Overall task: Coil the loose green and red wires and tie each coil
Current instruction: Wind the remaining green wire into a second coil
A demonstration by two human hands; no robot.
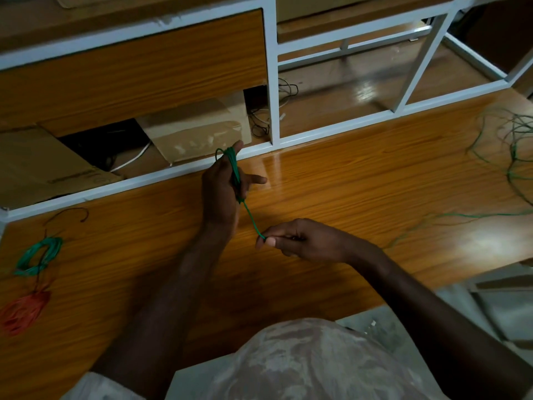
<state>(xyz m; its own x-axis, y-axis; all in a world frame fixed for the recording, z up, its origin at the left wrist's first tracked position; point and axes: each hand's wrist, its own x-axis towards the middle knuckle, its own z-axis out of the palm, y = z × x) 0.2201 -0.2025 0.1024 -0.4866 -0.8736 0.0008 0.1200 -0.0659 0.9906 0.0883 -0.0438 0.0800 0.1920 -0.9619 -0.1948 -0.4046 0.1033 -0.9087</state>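
Observation:
My left hand [220, 186] grips a narrow coil of green wire [234, 168] upright above the wooden table [331, 192]. A free end of that wire [253, 219] runs down and right from the coil. My right hand [300, 239] pinches the tip of this end between thumb and fingers and holds it taut. A finished green coil [39, 255] lies at the table's left edge. Just below it lies a red coil [23, 311]. Loose green wire [516, 145] sprawls at the far right, with a strand [461, 216] trailing toward my right arm.
A white metal frame [272, 82] with wood panels rises behind the table. Cardboard boxes [196, 131] and dark cables [259, 122] sit behind it. A thin dark wire [66, 215] lies near the left coils.

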